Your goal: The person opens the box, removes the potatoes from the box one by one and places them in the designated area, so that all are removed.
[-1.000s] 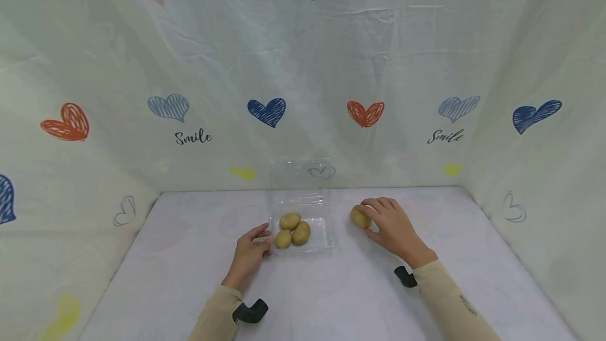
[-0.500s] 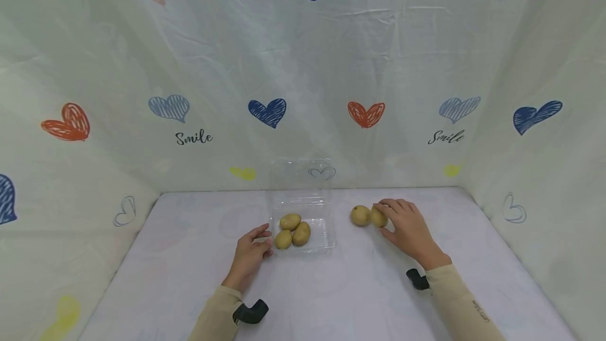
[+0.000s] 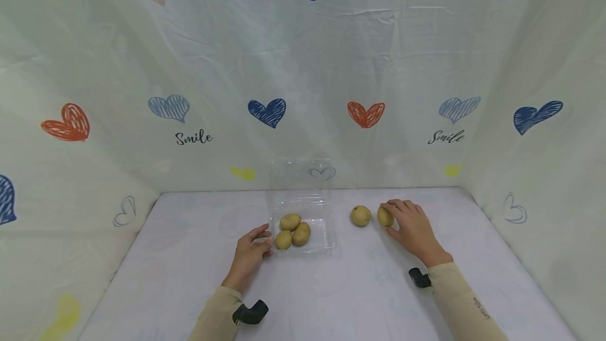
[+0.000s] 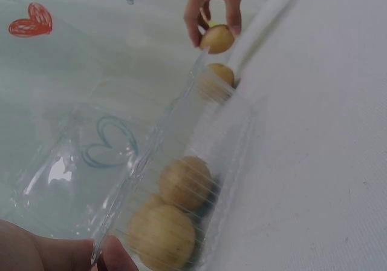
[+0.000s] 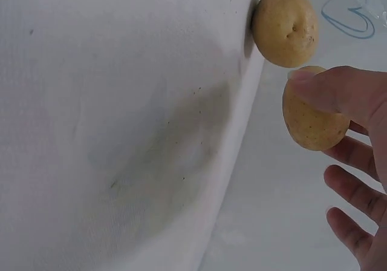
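Three yellow-brown potatoes (image 3: 301,234) lie in the left part of a clear plastic clamshell container (image 3: 323,233), its lid raised at the back. At the container's left side, my left hand (image 3: 251,257) pinches the rim between thumb and finger, which the left wrist view shows up close. Right of the container, another potato (image 3: 361,216) sits alone on the table. My right hand (image 3: 412,228) holds one more potato (image 5: 315,115) between thumb and fingers, a short gap to the right of the lone one. In the right wrist view the other fingers are spread below it.
A white cloth covers the table (image 3: 322,299). Pale curtain walls (image 3: 312,57) printed with hearts and "Smile" enclose it at the back and both sides. The raised lid (image 3: 300,178) overlaps the back wall in the head view.
My right hand has moved right, with a potato between its fingers, leaving the lone potato standing apart where the hand was. My left hand and the container stay in place.
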### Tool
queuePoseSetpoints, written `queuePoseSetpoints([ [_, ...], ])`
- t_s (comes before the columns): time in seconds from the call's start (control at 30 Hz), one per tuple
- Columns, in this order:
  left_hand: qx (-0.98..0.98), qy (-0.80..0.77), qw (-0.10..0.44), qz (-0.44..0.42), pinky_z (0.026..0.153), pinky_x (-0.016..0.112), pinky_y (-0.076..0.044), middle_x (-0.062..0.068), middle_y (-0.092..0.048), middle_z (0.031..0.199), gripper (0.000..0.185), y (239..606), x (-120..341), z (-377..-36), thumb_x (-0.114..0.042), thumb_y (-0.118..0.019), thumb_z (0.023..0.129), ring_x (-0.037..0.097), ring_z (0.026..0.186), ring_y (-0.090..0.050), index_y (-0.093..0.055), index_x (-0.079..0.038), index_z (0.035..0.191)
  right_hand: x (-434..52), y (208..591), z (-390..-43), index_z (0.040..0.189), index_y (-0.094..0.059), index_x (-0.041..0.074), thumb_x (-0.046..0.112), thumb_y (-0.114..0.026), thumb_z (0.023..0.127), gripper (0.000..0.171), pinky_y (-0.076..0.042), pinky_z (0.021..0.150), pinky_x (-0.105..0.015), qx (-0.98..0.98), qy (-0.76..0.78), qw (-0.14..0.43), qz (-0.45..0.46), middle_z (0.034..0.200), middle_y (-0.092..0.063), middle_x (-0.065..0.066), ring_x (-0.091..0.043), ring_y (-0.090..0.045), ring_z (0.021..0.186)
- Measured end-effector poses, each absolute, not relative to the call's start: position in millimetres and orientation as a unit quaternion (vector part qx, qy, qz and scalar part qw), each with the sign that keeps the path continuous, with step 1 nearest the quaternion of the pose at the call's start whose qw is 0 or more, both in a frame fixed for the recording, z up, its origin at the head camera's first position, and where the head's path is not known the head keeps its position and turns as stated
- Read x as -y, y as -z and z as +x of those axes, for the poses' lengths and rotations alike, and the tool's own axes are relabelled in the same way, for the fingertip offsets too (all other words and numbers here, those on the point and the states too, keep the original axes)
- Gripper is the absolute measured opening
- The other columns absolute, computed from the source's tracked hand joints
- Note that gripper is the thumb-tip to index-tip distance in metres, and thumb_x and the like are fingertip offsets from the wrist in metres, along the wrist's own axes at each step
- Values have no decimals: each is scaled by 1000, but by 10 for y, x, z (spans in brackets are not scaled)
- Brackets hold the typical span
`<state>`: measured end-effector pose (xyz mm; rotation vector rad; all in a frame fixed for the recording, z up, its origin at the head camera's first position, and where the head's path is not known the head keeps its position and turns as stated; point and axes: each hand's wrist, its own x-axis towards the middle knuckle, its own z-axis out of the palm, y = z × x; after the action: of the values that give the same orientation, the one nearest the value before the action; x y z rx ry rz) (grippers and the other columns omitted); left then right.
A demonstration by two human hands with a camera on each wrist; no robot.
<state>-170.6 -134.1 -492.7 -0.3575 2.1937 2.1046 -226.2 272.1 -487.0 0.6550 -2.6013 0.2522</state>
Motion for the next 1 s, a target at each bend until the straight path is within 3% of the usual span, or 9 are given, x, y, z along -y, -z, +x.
queuePoseSetpoints([
  [0.47, -716, -689, 36, -108, 70, 21, -57, 30, -55, 135, 47, 4932, 1344, -1704, 8, -58, 103, 12, 82, -61, -49, 13, 149, -2677, 4939, -2341, 129, -69, -1, 6, -94, 76, 59, -52, 94, -60, 959, -106, 154, 214, 126, -68, -17, -40, -61, 114],
  [1.0, -712, -691, 36, -117, 70, 20, -57, 29, -55, 134, 47, 4932, 1339, -1707, 10, -58, 102, 12, 82, -60, -50, 13, 148, -2626, 4993, -2431, 129, -69, -2, 7, -92, 79, 56, -54, 93, -59, 962, -109, 132, 211, 124, -69, -19, -41, -62, 113],
])
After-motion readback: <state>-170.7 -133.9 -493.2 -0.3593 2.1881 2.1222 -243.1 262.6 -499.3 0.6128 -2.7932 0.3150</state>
